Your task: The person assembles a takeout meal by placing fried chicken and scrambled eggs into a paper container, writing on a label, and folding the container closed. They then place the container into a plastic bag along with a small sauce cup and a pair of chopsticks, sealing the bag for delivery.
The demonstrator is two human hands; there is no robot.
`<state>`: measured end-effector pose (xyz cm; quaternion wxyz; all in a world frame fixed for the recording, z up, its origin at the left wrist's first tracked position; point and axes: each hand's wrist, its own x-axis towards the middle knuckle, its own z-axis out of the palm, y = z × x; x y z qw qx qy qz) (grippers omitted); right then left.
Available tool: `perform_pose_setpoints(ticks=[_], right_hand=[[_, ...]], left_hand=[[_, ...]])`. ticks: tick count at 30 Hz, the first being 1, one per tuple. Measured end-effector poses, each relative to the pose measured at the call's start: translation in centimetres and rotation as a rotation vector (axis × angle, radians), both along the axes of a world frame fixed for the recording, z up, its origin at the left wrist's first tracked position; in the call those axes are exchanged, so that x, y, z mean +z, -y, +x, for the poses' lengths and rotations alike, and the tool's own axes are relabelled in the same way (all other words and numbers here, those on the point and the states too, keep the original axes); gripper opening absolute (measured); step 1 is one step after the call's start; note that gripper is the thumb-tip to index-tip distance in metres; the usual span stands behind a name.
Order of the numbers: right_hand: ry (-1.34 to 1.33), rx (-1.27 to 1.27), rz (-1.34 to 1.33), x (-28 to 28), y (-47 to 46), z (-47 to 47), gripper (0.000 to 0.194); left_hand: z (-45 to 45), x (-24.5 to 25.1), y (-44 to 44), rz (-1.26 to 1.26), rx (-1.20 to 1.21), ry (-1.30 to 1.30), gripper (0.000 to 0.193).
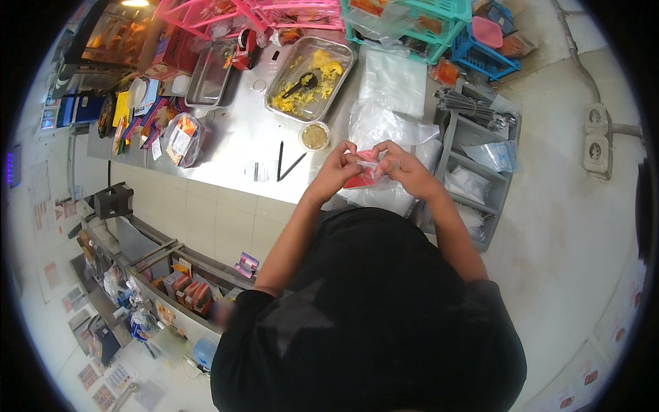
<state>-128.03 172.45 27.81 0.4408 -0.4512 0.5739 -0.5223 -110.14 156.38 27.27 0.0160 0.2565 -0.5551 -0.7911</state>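
Note:
Both of my hands are together over the right part of the metal table. My left hand and my right hand pinch the top of a small plastic bag with red contents between them. Under and behind the bag lie clear plastic bags. A round tub of pale yellowish food stands just beyond my left hand. Farther back is a metal tray with yellow food scraps and a black scoop. What exactly the red contents are, I cannot tell.
At the right stands a grey divided organizer with twist ties and small bags. Pink baskets and a green basket line the back. An empty metal tray, a red tape dispenser and packaged food are to the left.

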Motion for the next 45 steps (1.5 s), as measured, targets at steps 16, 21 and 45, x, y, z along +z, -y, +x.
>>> perform_pose_setpoints(ticks=[16, 21, 45], right_hand=[[-0.734, 0.021, -0.073, -0.1, 1.4, 1.3, 0.027], [-0.841, 0.024, -0.205, 0.4, 0.9, 1.0, 0.027], [0.004, -0.474, 0.248, -3.3, -5.6, 0.6, 0.024]], left_hand=[[-0.5, -2.0, -0.4, 0.042, 0.156, -0.027, 0.035], [-0.7, -1.9, -0.8, 0.09, 0.284, -0.021, 0.025], [4.4, -3.2, 0.6, -0.393, 0.387, -0.031, 0.008]])
